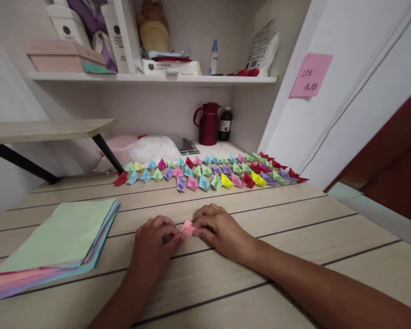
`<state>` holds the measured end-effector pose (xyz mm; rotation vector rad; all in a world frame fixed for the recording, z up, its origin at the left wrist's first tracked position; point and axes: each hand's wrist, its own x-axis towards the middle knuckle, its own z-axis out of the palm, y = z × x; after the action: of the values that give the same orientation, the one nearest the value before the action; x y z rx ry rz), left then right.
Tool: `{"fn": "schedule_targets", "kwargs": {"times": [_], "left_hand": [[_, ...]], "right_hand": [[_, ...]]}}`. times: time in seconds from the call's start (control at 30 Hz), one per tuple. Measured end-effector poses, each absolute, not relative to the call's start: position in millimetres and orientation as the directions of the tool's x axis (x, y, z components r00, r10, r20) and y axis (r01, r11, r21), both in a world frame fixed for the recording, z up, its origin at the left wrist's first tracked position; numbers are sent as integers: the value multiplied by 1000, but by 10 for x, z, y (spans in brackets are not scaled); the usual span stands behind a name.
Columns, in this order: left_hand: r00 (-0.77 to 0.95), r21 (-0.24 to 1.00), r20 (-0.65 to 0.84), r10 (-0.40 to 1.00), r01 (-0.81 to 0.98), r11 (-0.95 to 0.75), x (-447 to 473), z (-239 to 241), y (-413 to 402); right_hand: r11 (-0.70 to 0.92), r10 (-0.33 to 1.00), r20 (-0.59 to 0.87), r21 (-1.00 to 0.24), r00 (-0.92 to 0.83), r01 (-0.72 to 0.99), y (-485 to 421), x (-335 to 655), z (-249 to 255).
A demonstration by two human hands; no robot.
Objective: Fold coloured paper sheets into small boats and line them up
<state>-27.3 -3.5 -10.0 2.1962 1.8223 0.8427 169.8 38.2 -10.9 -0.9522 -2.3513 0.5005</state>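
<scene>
A small folded piece of pink paper (pixel 188 228) is held low over the middle of the wooden table (pixel 294 269). My left hand (pixel 157 235) pinches its left end between thumb and fingers. On the other end, the thumb and fingers of my right hand (pixel 219 228) are closed too. My fingertips cover both ends of the paper, so its full shape is hidden. Beyond my hands, several small folded paper boats (pixel 203 183) in many colours stand in rows. Left of my left hand lies a stack of coloured paper sheets (pixel 61 235), light green on top.
A small raised wooden shelf (pixel 48 130) with black legs stands at the back left. Behind the boats are a clear plastic bag (pixel 155 149), a red jug (pixel 208 125) and a dark bottle (pixel 225 124). A white shelf (pixel 154 79) hangs above them.
</scene>
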Motion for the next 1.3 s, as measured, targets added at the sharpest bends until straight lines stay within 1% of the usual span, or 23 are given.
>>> {"fn": "schedule_targets", "kwargs": {"times": [0.07,0.17,0.37,0.6,0.7,0.77,0.87,0.97,1.13,1.3], "left_hand": [[11,528,263,965,835,-154,-273,-95,-8],[-37,538,263,964,835,-115,-260,-100,7],[-27,453,323,946,882,-130,-170,-147,-4],[-32,388,345,938,915,-112,-111,-184,7],[-19,348,346,938,931,-109,-111,-193,2],[-3,311,342,940,944,-110,-102,-198,-10],[12,265,370,929,957,-118,-83,-200,-34],[6,257,376,927,960,-110,-78,-185,-48],[-19,316,299,954,945,-80,-132,-143,-37],[1,392,284,959,913,-117,-208,-142,-17]], "right_hand": [[652,751,341,-519,-566,553,382,1692,-117],[631,771,335,-515,-541,580,384,1671,-123],[591,806,322,-475,-496,652,380,1608,-94],[564,822,303,-313,-483,764,367,1567,-90],[563,821,301,-281,-486,777,375,1566,-107],[558,826,295,-300,-481,774,387,1573,-114],[573,819,295,-372,-492,730,402,1592,-111],[623,782,314,-429,-539,654,403,1606,-104],[693,715,350,-469,-605,548,420,1613,-134],[679,719,320,-513,-617,525,477,1624,-152]]}}
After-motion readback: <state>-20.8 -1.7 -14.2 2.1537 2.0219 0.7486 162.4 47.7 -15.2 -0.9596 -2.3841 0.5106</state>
